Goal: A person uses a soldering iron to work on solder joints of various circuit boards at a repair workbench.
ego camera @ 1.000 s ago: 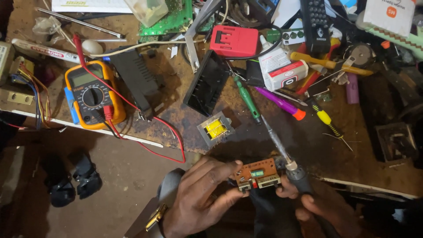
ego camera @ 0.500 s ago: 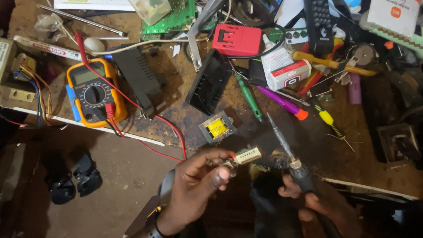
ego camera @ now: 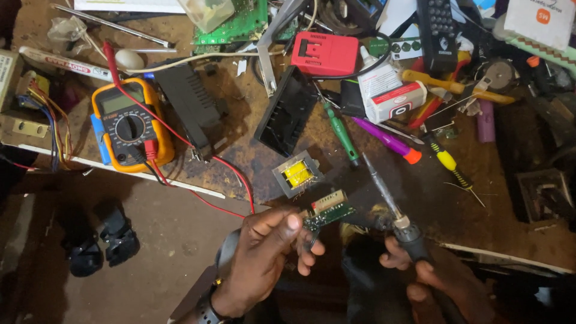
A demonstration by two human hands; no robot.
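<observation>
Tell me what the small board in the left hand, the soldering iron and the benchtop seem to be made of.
Small circuit board: looks like green laminate, matte, with a pale plastic-looking part at one end. Soldering iron: dull grey metal shaft by its sheen, with a dark handle, probably plastic, in the right hand. Benchtop: seemingly wood, brown, worn and stained. The left hand pinches the board.

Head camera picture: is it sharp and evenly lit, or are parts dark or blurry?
Head view: the middle of the workbench is fairly bright and sharp, so the yellow meter and the small circuit board in the left hand read clearly; the floor at lower left and the right edge sink into shadow; the right hand holding the soldering iron is dim and slightly soft.
</observation>
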